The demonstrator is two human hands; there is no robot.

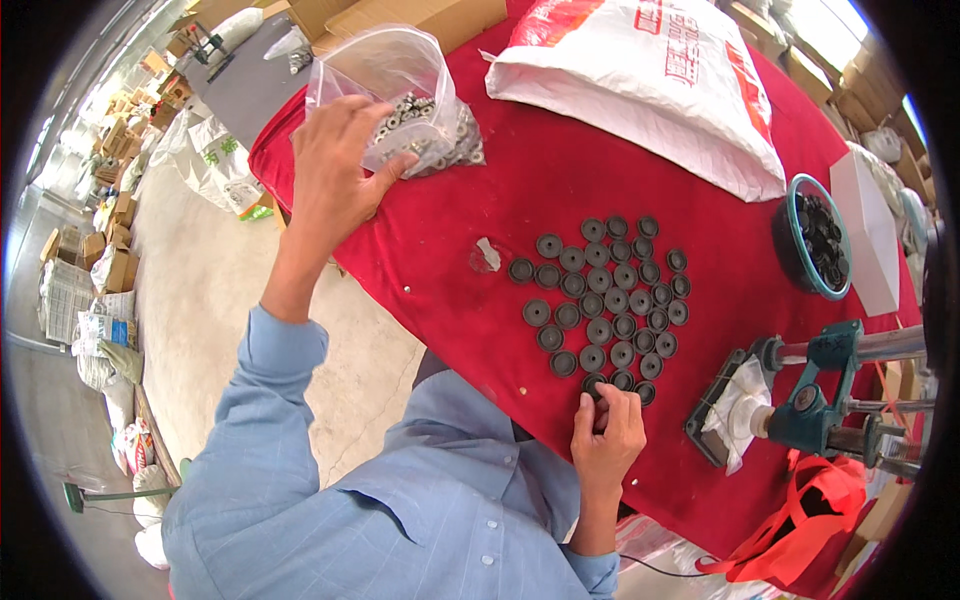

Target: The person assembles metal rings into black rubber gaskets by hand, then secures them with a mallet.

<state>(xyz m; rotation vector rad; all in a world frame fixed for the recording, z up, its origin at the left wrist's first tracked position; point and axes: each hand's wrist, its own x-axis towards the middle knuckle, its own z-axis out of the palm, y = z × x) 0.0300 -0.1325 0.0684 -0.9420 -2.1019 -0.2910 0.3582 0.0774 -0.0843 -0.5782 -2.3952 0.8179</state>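
My left hand (345, 165) is at the near side of a clear plastic bag (390, 50), its fingers and thumb spread apart at the bag's mouth. Small silvery metal parts (465, 140), ring-like in shape, fill the lower part of that bag. At the table's near edge my right hand (612, 430) has its thumb and fingertips closed on a round black disc (594, 384). This disc lies at the near end of a group of several black discs (598, 278), each with a raised rim and a small centre, spread flat on the red cloth (440, 260).
A large white-and-red sack (640, 90) lies at the far side. On the right stand a bowl (783, 245) of black parts, a white box (868, 235) and a green hand press (815, 400). A red bag (800, 525) sits at the near right. Cardboard (420, 25) borders the far edge.
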